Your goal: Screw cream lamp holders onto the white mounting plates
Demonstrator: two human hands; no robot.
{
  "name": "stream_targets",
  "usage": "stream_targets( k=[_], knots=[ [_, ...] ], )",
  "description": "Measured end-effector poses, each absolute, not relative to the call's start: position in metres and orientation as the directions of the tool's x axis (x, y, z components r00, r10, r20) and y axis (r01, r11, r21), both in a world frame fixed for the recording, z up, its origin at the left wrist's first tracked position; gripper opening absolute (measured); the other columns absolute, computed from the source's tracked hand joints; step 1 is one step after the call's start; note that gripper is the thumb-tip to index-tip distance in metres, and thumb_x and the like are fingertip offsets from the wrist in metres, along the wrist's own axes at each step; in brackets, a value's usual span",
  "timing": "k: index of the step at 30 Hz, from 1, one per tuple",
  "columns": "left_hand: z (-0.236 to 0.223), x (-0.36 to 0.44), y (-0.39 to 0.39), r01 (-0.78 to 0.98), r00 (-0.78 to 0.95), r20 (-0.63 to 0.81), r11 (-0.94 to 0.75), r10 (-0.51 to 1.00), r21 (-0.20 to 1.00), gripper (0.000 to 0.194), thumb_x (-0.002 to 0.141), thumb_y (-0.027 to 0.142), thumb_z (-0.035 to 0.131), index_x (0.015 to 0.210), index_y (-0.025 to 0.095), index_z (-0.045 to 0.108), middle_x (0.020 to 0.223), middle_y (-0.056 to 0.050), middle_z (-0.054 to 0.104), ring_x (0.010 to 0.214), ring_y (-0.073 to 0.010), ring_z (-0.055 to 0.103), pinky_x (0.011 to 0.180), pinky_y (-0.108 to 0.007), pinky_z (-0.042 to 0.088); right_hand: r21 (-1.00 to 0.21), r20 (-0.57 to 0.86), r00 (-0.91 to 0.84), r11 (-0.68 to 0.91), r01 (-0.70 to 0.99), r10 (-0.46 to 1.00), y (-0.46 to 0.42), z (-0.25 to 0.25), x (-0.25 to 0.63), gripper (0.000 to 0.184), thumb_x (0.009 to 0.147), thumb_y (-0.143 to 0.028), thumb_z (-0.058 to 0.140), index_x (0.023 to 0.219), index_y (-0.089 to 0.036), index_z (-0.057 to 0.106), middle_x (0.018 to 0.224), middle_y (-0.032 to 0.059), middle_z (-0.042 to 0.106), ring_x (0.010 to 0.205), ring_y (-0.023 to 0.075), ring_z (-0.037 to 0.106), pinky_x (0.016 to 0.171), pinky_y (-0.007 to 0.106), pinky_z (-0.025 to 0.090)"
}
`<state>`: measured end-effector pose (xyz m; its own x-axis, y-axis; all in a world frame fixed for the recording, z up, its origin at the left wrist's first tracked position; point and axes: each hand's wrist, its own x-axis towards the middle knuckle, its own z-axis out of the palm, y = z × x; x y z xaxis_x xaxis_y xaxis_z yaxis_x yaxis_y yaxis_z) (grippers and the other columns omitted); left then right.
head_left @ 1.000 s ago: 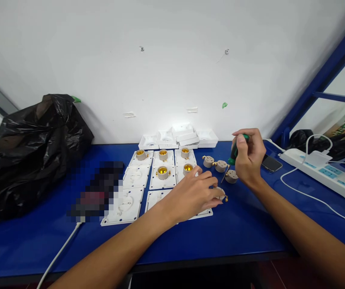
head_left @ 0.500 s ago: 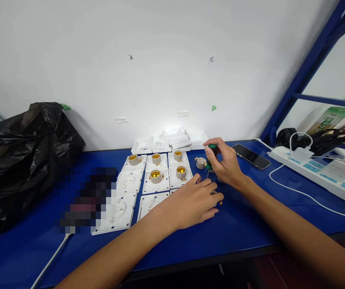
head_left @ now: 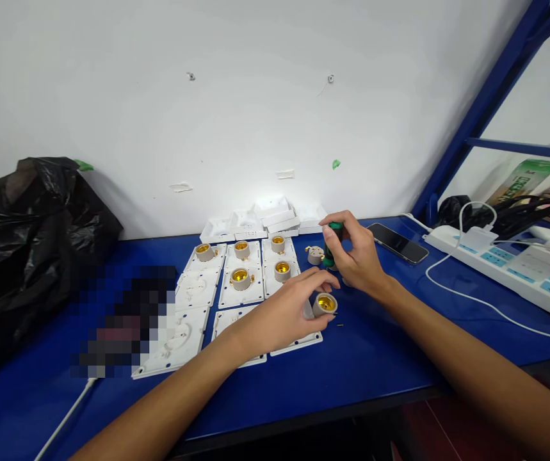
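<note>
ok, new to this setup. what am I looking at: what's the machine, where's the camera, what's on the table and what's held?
There's no machine: these are a person's two bare hands. Every picture comes from one camera worn on the head, looking forward and down.

The left hand has its fingers around a round gold-lined socket, opening upward. The right hand grips a green-handled tool, probably a screwdriver.

On the blue table lie white plates, five bearing similar sockets. Around them are a black bag, a phone and a power strip. One item on the left is pixelated, so I can't identify it.
</note>
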<state>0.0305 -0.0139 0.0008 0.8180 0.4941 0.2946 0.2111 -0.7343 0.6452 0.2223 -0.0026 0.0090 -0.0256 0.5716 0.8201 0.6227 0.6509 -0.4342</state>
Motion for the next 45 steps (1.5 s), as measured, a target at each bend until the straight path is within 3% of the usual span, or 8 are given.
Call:
stream_targets(
  k=[6,14,21,24,30,34,39,45],
  knots=[
    [0.001,0.031,-0.014,0.170,0.812,0.313,-0.712,0.493,0.681,0.034,0.093,0.030,0.071,0.123,0.027,0.056,0.122,-0.004,0.067,0.115,-0.0191,0.065,0.100,-0.036,0.054,-0.451,0.812,-0.022,0.650,0.611,0.583,-0.003,0.008,0.222,0.011,0.102,-0.031,0.052,0.104,-0.024,0.060,0.076,-0.0031,0.056,0.057,0.0106,0.048,0.056,0.028,0.044],
    [0.006,0.029,-0.006,0.191,0.741,0.368,-0.701,0.562,0.687,0.032,0.090,0.024,0.074,0.118,0.025,0.058,0.118,-0.003,0.069,0.108,-0.0184,0.067,0.098,-0.036,0.055,-0.476,0.813,0.013,0.652,0.590,0.582,-0.002,0.008,0.222,0.010,0.102,-0.031,0.052,0.103,-0.024,0.059,0.078,-0.0028,0.057,0.058,0.0105,0.049,0.057,0.029,0.044],
    [0.028,0.005,0.005,0.229,0.862,0.189,-0.693,0.471,0.683,0.046,0.094,0.024,0.069,0.136,0.030,0.053,0.128,-0.005,0.068,0.118,-0.0184,0.066,0.100,-0.036,0.056,-0.488,0.807,0.011,0.658,0.574,0.590,-0.003,0.008,0.221,0.007,0.102,-0.030,0.053,0.102,-0.025,0.059,0.073,-0.0047,0.054,0.055,0.0098,0.047,0.056,0.028,0.042],
    [0.035,-0.011,0.010,0.261,0.900,0.091,-0.693,0.427,0.673,0.045,0.096,0.023,0.066,0.137,0.033,0.053,0.124,-0.004,0.071,0.115,-0.0178,0.069,0.090,-0.032,0.059,-0.497,0.799,0.011,0.650,0.575,0.602,-0.005,0.009,0.220,0.007,0.101,-0.029,0.053,0.101,-0.025,0.059,0.068,-0.0058,0.051,0.053,0.0100,0.045,0.055,0.028,0.040],
    [0.034,-0.029,0.015,0.268,0.916,-0.001,-0.608,0.402,0.747,0.045,0.096,0.023,0.066,0.138,0.032,0.054,0.129,-0.004,0.069,0.121,-0.0170,0.065,0.095,-0.030,0.056,-0.486,0.800,0.008,0.641,0.594,0.599,-0.006,0.012,0.219,0.008,0.101,-0.029,0.054,0.100,-0.024,0.060,0.069,-0.0051,0.053,0.054,0.0103,0.045,0.055,0.028,0.039],
    [0.035,-0.030,0.016,0.337,0.895,-0.041,-0.612,0.444,0.716,0.043,0.089,0.025,0.075,0.129,0.029,0.061,0.133,-0.004,0.067,0.121,-0.0198,0.063,0.100,-0.032,0.051,-0.499,0.796,0.008,0.649,0.574,0.605,-0.006,0.011,0.219,0.008,0.101,-0.030,0.054,0.100,-0.024,0.060,0.067,-0.0057,0.052,0.053,0.0101,0.045,0.054,0.028,0.039],
    [0.038,-0.035,0.017,0.311,0.915,-0.054,-0.616,0.399,0.724,0.031,0.097,0.025,0.066,0.127,0.029,0.065,0.128,-0.002,0.070,0.115,-0.0180,0.065,0.097,-0.030,0.049,-0.470,0.809,-0.015,0.662,0.583,0.588,-0.007,0.010,0.218,0.008,0.101,-0.028,0.054,0.100,-0.024,0.060,0.073,-0.0043,0.055,0.055,0.0094,0.047,0.054,0.027,0.039],
    [0.030,-0.036,0.014,0.334,0.922,-0.111,-0.619,0.370,0.711,0.044,0.094,0.019,0.068,0.135,0.031,0.059,0.139,-0.002,0.063,0.126,-0.0201,0.058,0.104,-0.032,0.044,-0.479,0.808,-0.023,0.679,0.556,0.589,-0.007,0.009,0.218,0.006,0.102,-0.026,0.054,0.102,-0.024,0.060,0.067,-0.0061,0.051,0.054,0.0086,0.047,0.053,0.026,0.039]
  ],
)
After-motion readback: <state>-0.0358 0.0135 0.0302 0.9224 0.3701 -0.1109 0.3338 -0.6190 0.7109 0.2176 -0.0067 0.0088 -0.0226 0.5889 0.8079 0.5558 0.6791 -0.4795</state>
